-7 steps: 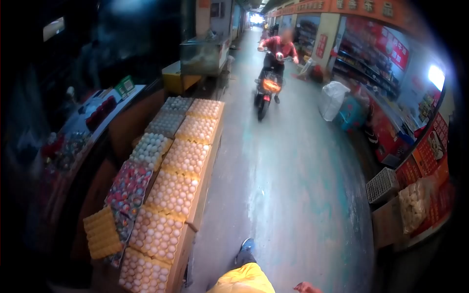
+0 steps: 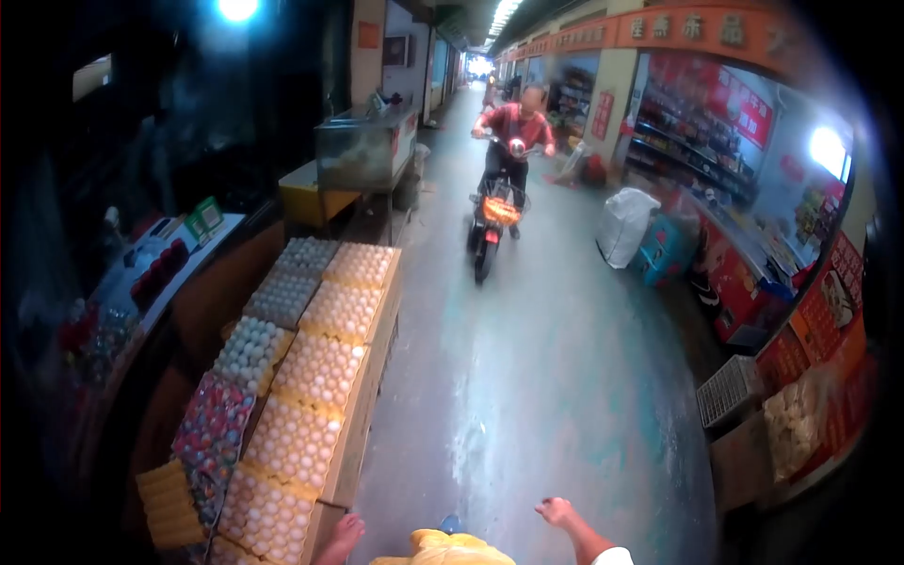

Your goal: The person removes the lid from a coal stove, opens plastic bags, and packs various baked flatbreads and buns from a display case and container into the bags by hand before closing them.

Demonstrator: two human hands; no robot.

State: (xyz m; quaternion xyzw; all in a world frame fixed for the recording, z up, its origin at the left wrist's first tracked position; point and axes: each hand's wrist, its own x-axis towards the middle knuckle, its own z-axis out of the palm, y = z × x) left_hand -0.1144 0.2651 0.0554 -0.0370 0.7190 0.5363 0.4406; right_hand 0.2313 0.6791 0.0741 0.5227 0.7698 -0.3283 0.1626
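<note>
At the bottom edge, beside the cardboard side of the egg stand, hangs my left hand [image 2: 344, 537]. It looks empty, with its fingers loosely apart and slightly blurred. My right hand [image 2: 556, 511] is out over the walkway floor, its fingers curled in and nothing visible in them. Between my hands shows yellow clothing [image 2: 443, 549], and the tip of a blue shoe [image 2: 450, 524] sticks out past it. Left of my left hand, trays of pinkish eggs [image 2: 297, 438] run away from me in a sloping row. Neither hand clearly touches anything.
Ahead, a person in a red top [image 2: 518, 127] rides a scooter [image 2: 490, 221] facing me. A white sack [image 2: 626, 226] and a turquoise bag [image 2: 664, 250] stand on the right, before a shop counter. A grey crate [image 2: 730, 391] is nearer. A glass case [image 2: 363, 151] stands left.
My left hand has come into view at the bottom, and my right hand reaches further up into view. The view has tilted upward, so the stalls and scooter sit lower. The rider looks slightly nearer.
</note>
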